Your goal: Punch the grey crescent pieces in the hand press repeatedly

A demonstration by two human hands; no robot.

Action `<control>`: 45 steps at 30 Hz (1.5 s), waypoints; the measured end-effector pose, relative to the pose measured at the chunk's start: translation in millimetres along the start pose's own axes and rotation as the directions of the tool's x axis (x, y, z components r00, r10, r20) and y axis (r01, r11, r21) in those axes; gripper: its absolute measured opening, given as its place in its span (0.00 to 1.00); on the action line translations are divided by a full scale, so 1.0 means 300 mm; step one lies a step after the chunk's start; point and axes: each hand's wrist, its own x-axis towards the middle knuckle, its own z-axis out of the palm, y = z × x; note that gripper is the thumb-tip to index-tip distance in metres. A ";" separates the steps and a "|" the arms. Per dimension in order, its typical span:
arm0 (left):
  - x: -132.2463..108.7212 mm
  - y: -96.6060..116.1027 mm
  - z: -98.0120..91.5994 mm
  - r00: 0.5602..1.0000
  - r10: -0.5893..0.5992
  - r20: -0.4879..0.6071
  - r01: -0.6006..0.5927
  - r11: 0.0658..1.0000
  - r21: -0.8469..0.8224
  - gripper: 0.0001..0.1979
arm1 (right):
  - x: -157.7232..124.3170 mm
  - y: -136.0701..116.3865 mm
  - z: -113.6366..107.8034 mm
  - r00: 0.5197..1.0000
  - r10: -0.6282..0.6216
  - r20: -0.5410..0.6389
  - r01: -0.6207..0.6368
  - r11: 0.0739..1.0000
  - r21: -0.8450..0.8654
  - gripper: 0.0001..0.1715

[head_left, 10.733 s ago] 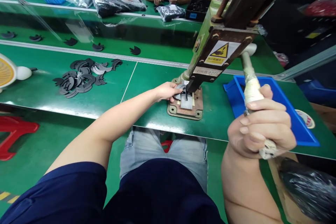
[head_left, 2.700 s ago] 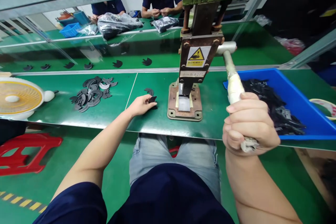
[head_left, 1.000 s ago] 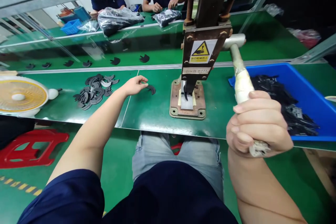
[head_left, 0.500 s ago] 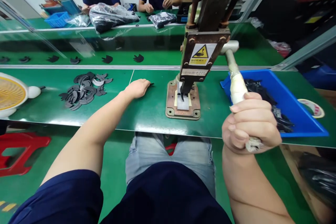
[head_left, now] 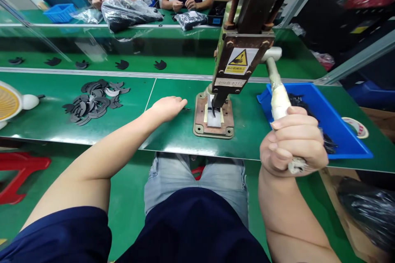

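Observation:
My right hand [head_left: 294, 141] is wrapped round the tape-covered lever handle [head_left: 279, 96] of a hand press [head_left: 239, 59]. On the press's base plate [head_left: 200, 125] is a light metal block [head_left: 214, 121], and a thin curved black strip [head_left: 213, 107] shows at the foot of the ram. Just left of the base, my left hand [head_left: 169, 109] is closed with its back to me. A small black piece [head_left: 186, 109] pokes out past its fingers; the rest of it is hidden. Further left lies a heap of curved grey-black pieces [head_left: 92, 104].
A blue bin [head_left: 354, 141] with black parts and a tape roll [head_left: 356, 127] stand to the right. Several black pieces [head_left: 122, 64] sit in a row on the belt behind the rail. A fan [head_left: 9, 104] is at far left. Two people work across the bench.
My left hand has moved right, closer to the press base, with the small black piece. My right hand stays on the lever handle, nearly unmoved. The view has shifted slightly.

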 end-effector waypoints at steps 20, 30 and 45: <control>0.125 0.187 0.002 0.973 -0.199 0.114 0.135 0.092 -0.987 0.15 | 0.002 -0.004 0.006 1.000 -0.004 0.003 0.004 1.000 0.015 0.27; 0.185 0.200 0.024 0.969 -0.219 0.115 0.134 0.076 -0.988 0.13 | -0.004 0.002 0.009 1.000 0.000 -0.017 0.000 1.000 0.014 0.29; 0.225 0.177 0.022 0.955 -0.140 0.260 0.263 0.001 -0.965 0.20 | -0.012 0.022 0.014 0.998 -0.026 -0.064 0.029 0.999 0.033 0.31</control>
